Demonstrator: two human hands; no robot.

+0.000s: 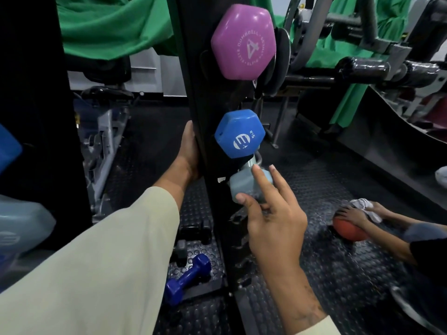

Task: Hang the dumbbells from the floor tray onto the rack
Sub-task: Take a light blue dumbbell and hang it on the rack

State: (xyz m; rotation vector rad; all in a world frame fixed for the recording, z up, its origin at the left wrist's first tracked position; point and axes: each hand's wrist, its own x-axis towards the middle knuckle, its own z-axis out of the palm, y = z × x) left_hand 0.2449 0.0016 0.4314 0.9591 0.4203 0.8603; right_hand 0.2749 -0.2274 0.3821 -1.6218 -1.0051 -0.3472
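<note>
3 dumbbells on rack: a purple dumbbell [243,42] at the top, a blue dumbbell [239,134] below it, a grey-blue dumbbell [249,182] lowest, all hanging on the black rack [208,97].
Right hand: the right hand [273,218] has its thumb and fingers curled round the near head of the grey-blue dumbbell, index finger laid across its face; the dumbbell's handle runs back into the rack just under the blue one.
Left hand: the left hand [189,151] presses against the left edge of the rack upright, fingers wrapped behind it and hidden, so I cannot tell how tightly it grips.
Floor tray: a black floor tray [198,284] lies at the rack's foot, on the studded rubber floor [338,262].
Still in tray: 1 dark blue dumbbell [187,278] lies tilted in it, with black dumbbells [193,232] behind.
Right edge: another person's hands [355,213] rest on an orange ball [348,228], holding a white cloth [365,206].
Background: green cloth [108,25] draped over gym machines.
</note>
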